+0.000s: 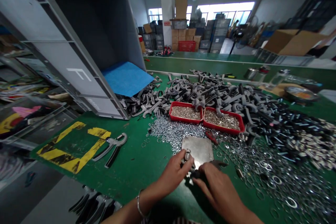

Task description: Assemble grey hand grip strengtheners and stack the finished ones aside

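The left hand (173,175) clamps a small silver threaded fastener (187,154) (long axis upright), while the right hand (217,190) presses close beside it, grip hidden, both just before a flat dull-steel plate (197,149).

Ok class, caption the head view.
Left hand holds a coiled metal part over a steel plate, right hand beside it, amid washers.

Our left hand (172,176) has green bench mat (131,171) open beside it, a free path as far as the grey metal spring clamp (110,149). Ahead, a flat steel plate (197,151) and silver washers (173,132) lie close before our right hand (217,190), with more washers thick to its right. Beyond, two red trays of small metal parts (186,112) and a heaped pile of grey plastic fittings (210,94) block the way toward the tilted grey plastic crate (78,52).
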`<action>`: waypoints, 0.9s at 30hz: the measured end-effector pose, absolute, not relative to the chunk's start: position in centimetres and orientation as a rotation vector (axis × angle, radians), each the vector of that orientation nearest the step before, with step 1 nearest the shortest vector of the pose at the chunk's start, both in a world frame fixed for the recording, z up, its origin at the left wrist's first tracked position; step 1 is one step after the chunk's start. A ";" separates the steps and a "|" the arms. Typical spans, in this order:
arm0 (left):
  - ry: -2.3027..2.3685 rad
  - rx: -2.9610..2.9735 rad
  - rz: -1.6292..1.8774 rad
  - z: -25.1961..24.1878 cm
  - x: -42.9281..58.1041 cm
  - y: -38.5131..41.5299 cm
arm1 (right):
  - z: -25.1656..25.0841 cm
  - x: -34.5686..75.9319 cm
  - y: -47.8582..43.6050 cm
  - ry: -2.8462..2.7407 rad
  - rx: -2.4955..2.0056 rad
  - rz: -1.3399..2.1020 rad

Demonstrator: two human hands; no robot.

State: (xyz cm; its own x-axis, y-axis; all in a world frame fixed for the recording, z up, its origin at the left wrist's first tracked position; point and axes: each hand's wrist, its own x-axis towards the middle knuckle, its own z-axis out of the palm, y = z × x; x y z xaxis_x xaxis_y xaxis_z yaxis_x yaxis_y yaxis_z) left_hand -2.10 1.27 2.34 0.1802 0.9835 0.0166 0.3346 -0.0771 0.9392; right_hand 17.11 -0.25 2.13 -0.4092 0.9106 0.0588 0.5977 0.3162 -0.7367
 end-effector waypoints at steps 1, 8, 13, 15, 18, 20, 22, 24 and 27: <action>1.276 1.595 0.919 2.5 -2.2 1.2 | 1.9 16.5 -0.7 -2.069 -1.300 1.059; 1.137 1.713 0.779 2.6 -2.2 0.7 | 0.9 14.4 -2.9 -1.810 -1.284 1.772; 1.287 1.514 0.933 1.8 -2.2 1.1 | 2.7 16.6 -0.8 -2.091 -1.434 1.136; 1.271 1.475 0.949 1.7 -2.2 1.2 | 2.9 16.9 -0.4 -2.194 -1.399 0.955; 1.234 1.459 0.981 1.9 -1.9 1.1 | 2.6 16.5 -0.6 -2.197 -1.341 0.849; 1.200 1.505 1.011 2.3 -1.8 1.0 | 2.5 15.7 -1.1 -1.977 -1.314 1.091; 1.164 1.570 1.036 2.5 -1.8 0.9 | 2.7 15.0 -1.4 -1.629 -1.266 1.551; 1.152 1.630 1.036 2.7 -2.0 0.9 | 3.0 14.7 -1.4 -1.312 -1.172 2.058; 1.197 1.675 0.958 2.4 -2.3 1.2 | 3.2 15.4 -0.7 -1.383 -1.160 2.212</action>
